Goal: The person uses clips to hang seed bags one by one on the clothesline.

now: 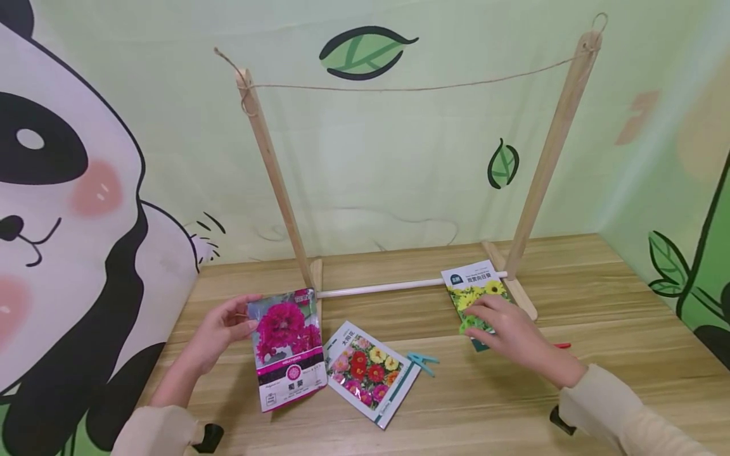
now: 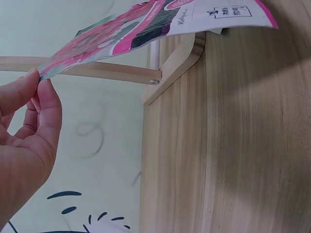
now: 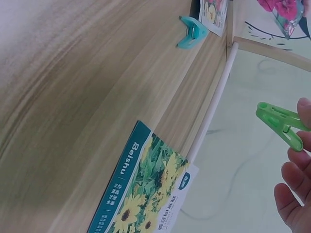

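My left hand (image 1: 219, 329) pinches the upper left edge of a seed packet (image 1: 291, 361) with magenta flowers, lifted above the table and tilted. In the left wrist view, thumb and fingertips grip the packet (image 2: 141, 24) by one corner. My right hand (image 1: 507, 326) holds a green clothespin (image 3: 279, 121) between thumb and fingers. Under that hand lies a seed packet (image 1: 470, 282) with yellow sunflowers, its top resting by a white rod. Between the hands a third packet (image 1: 367, 377) with mixed flowers lies flat, a blue clothespin (image 1: 422, 362) at its right edge.
Behind the packets stands a wooden frame with a left post (image 1: 276, 177), a right post (image 1: 553, 152) and a white rod (image 1: 382, 289) low between them. A twine (image 1: 410, 88) sags slightly between the post tops. A small red piece (image 1: 563, 346) shows beside my right wrist.
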`<act>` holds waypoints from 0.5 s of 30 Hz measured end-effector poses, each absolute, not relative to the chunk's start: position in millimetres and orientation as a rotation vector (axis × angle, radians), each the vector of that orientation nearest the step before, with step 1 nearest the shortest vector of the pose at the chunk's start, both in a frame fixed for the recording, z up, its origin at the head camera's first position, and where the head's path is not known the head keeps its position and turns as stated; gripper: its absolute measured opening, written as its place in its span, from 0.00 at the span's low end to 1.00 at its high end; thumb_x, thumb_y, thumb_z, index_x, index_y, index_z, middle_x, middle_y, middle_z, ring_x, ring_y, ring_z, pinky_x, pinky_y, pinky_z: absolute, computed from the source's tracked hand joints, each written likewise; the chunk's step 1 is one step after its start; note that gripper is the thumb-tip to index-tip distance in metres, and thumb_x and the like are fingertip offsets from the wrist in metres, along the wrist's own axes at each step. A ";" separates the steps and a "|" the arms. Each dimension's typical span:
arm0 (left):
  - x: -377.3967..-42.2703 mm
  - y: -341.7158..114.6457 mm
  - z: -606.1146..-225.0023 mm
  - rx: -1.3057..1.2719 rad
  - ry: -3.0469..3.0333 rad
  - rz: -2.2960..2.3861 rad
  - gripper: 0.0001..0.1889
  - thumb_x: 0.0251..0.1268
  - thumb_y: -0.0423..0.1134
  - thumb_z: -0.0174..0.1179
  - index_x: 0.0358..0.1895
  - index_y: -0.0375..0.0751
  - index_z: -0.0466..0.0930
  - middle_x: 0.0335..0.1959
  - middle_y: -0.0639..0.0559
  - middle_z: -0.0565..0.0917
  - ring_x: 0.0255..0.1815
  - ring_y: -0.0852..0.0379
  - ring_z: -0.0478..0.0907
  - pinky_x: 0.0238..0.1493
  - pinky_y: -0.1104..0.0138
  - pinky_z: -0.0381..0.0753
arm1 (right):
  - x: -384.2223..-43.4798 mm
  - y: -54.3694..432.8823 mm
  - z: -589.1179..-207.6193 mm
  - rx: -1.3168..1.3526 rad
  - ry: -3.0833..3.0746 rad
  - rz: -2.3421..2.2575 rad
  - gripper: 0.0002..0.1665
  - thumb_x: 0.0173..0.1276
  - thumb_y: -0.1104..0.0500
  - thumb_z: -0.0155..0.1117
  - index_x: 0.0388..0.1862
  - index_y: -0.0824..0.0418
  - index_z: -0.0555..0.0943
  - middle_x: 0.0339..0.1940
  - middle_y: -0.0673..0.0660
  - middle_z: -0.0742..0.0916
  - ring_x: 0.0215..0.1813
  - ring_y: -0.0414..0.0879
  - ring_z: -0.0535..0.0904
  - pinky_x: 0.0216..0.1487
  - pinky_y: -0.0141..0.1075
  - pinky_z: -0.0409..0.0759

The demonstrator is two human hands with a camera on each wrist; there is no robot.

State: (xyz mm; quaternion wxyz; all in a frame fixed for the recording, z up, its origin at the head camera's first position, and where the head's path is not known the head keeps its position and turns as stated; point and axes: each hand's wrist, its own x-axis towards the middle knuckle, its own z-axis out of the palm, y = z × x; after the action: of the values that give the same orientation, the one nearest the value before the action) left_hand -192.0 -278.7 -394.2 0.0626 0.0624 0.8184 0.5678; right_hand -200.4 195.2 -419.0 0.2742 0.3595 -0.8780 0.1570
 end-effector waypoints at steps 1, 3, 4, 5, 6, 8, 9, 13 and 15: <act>-191.8 -278.6 -394.1 0.188 2.476 1.714 0.25 0.60 0.29 0.52 0.61 0.31 0.60 0.36 0.49 0.69 0.36 0.60 0.70 0.37 0.70 0.79 | -200.5 195.1 -418.8 0.964 -2.363 0.417 0.19 0.39 0.56 0.74 0.32 0.61 0.81 0.31 0.52 0.79 0.34 0.41 0.74 0.32 0.34 0.77; -191.6 -278.3 -393.8 0.190 2.483 1.710 0.25 0.60 0.30 0.52 0.61 0.31 0.60 0.36 0.49 0.69 0.36 0.59 0.70 0.36 0.70 0.79 | -200.7 194.8 -418.1 0.964 -2.361 0.413 0.19 0.39 0.56 0.74 0.32 0.61 0.81 0.31 0.52 0.79 0.33 0.41 0.74 0.32 0.33 0.77; -191.5 -278.1 -393.7 0.191 2.486 1.707 0.25 0.60 0.30 0.53 0.61 0.30 0.60 0.36 0.49 0.69 0.36 0.59 0.69 0.37 0.70 0.79 | -201.0 194.5 -417.9 0.965 -2.357 0.413 0.19 0.38 0.56 0.74 0.32 0.61 0.81 0.31 0.52 0.79 0.33 0.41 0.74 0.32 0.33 0.76; -191.6 -278.1 -393.7 0.191 2.489 1.703 0.25 0.59 0.31 0.53 0.60 0.31 0.60 0.36 0.49 0.69 0.36 0.59 0.69 0.37 0.70 0.79 | -201.3 194.4 -417.7 0.968 -2.349 0.415 0.19 0.38 0.56 0.74 0.32 0.61 0.81 0.31 0.52 0.79 0.33 0.41 0.73 0.32 0.33 0.76; -191.7 -278.1 -393.8 0.191 2.494 1.697 0.25 0.59 0.31 0.53 0.60 0.31 0.60 0.37 0.49 0.69 0.36 0.58 0.69 0.37 0.70 0.79 | -201.7 194.1 -417.5 0.970 -2.340 0.419 0.19 0.38 0.56 0.74 0.32 0.61 0.81 0.31 0.52 0.79 0.33 0.41 0.73 0.31 0.33 0.76; -191.8 -277.8 -393.7 0.193 2.499 1.689 0.25 0.59 0.32 0.53 0.60 0.31 0.61 0.37 0.49 0.69 0.36 0.57 0.69 0.37 0.70 0.79 | -202.2 193.6 -417.0 0.973 -2.328 0.428 0.19 0.38 0.56 0.74 0.31 0.61 0.82 0.30 0.51 0.79 0.33 0.41 0.73 0.31 0.32 0.76; -191.9 -277.6 -393.7 0.194 2.500 1.686 0.25 0.59 0.32 0.53 0.60 0.32 0.61 0.37 0.49 0.69 0.37 0.57 0.69 0.37 0.70 0.78 | -202.5 193.4 -416.8 0.974 -2.322 0.434 0.19 0.38 0.55 0.74 0.31 0.61 0.82 0.31 0.51 0.79 0.33 0.41 0.73 0.31 0.32 0.76; -191.9 -276.7 -393.1 0.200 2.499 1.690 0.25 0.59 0.32 0.54 0.60 0.32 0.61 0.37 0.49 0.69 0.37 0.57 0.69 0.37 0.70 0.78 | -203.2 193.3 -415.7 0.983 -2.306 0.449 0.19 0.49 0.47 0.67 0.31 0.61 0.82 0.30 0.51 0.79 0.33 0.41 0.73 0.31 0.31 0.75; -191.9 -276.5 -392.7 0.206 2.498 1.694 0.25 0.59 0.32 0.54 0.60 0.32 0.61 0.36 0.50 0.70 0.36 0.57 0.69 0.37 0.70 0.78 | -203.6 193.3 -414.9 0.988 -2.296 0.449 0.19 0.49 0.47 0.67 0.32 0.61 0.82 0.30 0.52 0.79 0.33 0.41 0.73 0.31 0.32 0.75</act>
State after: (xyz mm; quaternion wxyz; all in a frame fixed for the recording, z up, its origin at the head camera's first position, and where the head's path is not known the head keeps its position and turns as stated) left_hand -191.9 -276.5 -392.7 0.0581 0.0679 0.8244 0.5589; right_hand -203.6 193.3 -414.9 0.2964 0.3715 -0.8635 0.1688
